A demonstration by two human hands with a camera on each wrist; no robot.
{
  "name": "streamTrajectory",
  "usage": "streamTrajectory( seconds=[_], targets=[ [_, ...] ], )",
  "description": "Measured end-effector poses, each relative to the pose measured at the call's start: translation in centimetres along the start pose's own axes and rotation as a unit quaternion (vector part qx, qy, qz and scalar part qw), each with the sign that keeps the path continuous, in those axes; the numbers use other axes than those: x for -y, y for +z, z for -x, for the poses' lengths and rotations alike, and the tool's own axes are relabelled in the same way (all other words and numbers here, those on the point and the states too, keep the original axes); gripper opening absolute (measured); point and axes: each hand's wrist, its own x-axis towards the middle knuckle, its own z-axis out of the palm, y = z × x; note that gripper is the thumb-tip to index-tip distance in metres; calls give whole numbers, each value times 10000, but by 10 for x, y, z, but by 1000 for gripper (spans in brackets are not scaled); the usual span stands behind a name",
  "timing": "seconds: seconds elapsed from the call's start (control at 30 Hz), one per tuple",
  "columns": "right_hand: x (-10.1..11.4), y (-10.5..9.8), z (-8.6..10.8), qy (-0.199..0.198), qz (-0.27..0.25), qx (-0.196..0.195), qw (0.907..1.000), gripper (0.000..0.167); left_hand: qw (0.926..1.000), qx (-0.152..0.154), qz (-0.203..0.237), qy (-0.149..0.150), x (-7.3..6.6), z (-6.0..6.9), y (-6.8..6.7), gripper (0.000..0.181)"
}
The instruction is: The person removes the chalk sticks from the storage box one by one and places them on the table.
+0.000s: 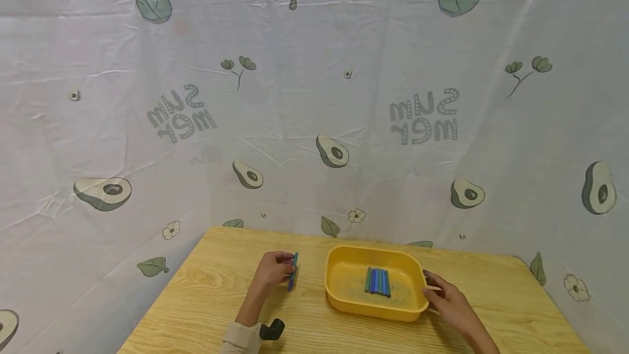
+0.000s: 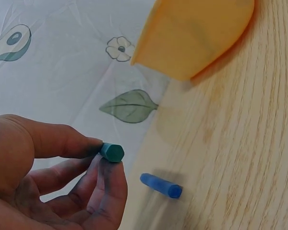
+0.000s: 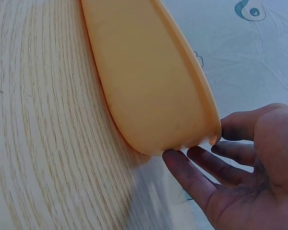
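Note:
My left hand [image 1: 273, 271] pinches a green stick [image 2: 113, 152] between thumb and fingertips, above the table to the left of the yellow tray [image 1: 373, 313]. In the left wrist view a blue stick [image 2: 161, 186] lies on the table just beyond the fingers. Several blue and green sticks [image 1: 377, 281] lie side by side inside the tray. At the tray's right end, my right hand [image 1: 451, 302] touches the outer wall and rim with thumb and fingers, as the right wrist view shows the tray wall [image 3: 149, 81] against the fingertips.
The wooden table [image 1: 216, 272] reaches back to a pale curtain [image 1: 295, 97] printed with avocados, leaves and flowers. A black strap piece [image 1: 272, 329] sits at the left wrist beside the light sleeve [image 1: 242, 337].

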Motion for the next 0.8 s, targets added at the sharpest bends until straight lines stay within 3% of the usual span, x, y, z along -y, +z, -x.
streamTrajectory(
  seconds=[0.43, 0.8],
  targets=[
    [-2, -2, 2, -85, -84, 126, 9998, 61, 9998, -169, -116, 54, 5, -2, -4, 35],
    [-2, -3, 0, -48, -40, 60, 10000, 60, 9973, -344, -653, 28, 15, -6, -8, 32]
  ],
)
